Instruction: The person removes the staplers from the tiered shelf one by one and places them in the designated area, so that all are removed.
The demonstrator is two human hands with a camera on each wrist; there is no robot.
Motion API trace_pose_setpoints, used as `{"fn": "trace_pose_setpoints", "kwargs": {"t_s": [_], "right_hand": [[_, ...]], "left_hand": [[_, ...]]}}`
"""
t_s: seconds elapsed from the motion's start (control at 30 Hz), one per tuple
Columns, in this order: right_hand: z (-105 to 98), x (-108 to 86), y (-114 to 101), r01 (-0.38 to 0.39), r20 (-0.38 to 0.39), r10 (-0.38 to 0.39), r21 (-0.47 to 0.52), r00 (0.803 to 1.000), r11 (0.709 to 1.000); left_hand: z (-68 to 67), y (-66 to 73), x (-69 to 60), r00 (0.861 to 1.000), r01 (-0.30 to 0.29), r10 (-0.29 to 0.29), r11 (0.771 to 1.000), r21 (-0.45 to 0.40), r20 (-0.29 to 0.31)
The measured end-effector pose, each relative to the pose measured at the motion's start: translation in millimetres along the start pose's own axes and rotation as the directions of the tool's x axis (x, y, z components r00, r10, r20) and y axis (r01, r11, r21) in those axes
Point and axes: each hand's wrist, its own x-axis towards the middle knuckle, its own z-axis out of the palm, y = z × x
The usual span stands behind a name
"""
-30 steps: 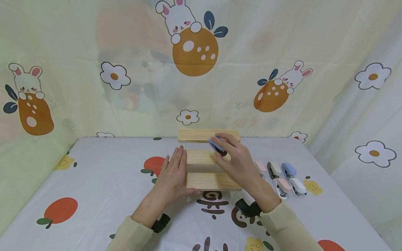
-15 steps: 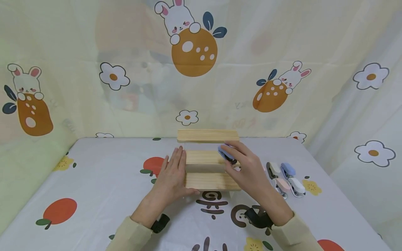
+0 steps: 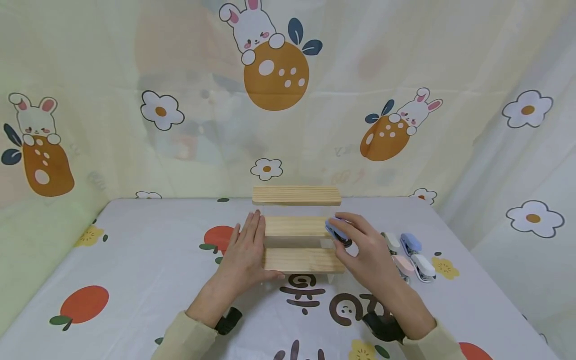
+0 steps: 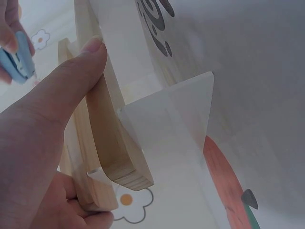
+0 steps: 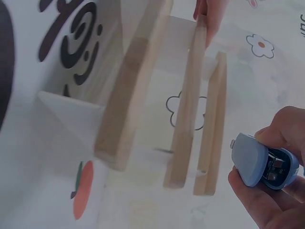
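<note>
A stepped display rack [image 3: 303, 260] with wooden boards and translucent supports stands mid-table. My left hand [image 3: 243, 252] rests against its left side, fingers straight in the head view. The thumb [image 4: 71, 83] lies along the front board [image 4: 112, 124], and fingertips touch the end of the board behind. Between thumb and fingers, my right hand [image 3: 366, 250] pinches a small blue stapler [image 3: 337, 232], held tilted by the rack's right end. In the right wrist view the stapler [image 5: 250, 160] is apart from the boards.
Right of the rack lie several more mini staplers: a pale green one [image 3: 392, 242], a blue one [image 3: 411, 243], a pink one [image 3: 404, 265] and a white one [image 3: 424, 267]. My right hand partly covers this group. A patterned curtain [image 3: 202, 150] hangs behind the table.
My right hand has moved right and slightly nearer with the blue stapler, from above the rack's middle board to its right end. The left hand has stayed in place against the rack.
</note>
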Motion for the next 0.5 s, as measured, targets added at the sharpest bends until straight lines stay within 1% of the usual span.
{"fn": "trace_pose_setpoints", "kwargs": {"t_s": [0.1, 0.27, 0.4, 0.5], "right_hand": [[-2.6, -6.6, 1.6, -0.025, 0.011, 0.025, -0.01, 1.0, 1.0], [-7.5, -14.5, 4.3, -0.051, 0.018, 0.051, 0.004, 0.999, 0.999], [-12.5, -20.5, 7.2, -0.054, -0.002, 0.054, 0.009, 0.999, 0.998], [-16.5, -25.9, 10.1, -0.072, -0.008, 0.072, -0.008, 0.997, 0.997]], "left_hand": [[0.0, -0.1, -0.6, 1.0, -0.004, 0.004, 1.0, -0.003, -0.006], [0.1, 0.0, -0.9, 1.0, 0.001, -0.001, 1.0, -0.022, -0.001], [0.2, 0.3, -0.7, 1.0, 0.007, -0.007, 1.0, -0.027, 0.002], [0.2, 0.5, -0.7, 1.0, 0.006, -0.006, 1.0, -0.027, -0.003]]}}
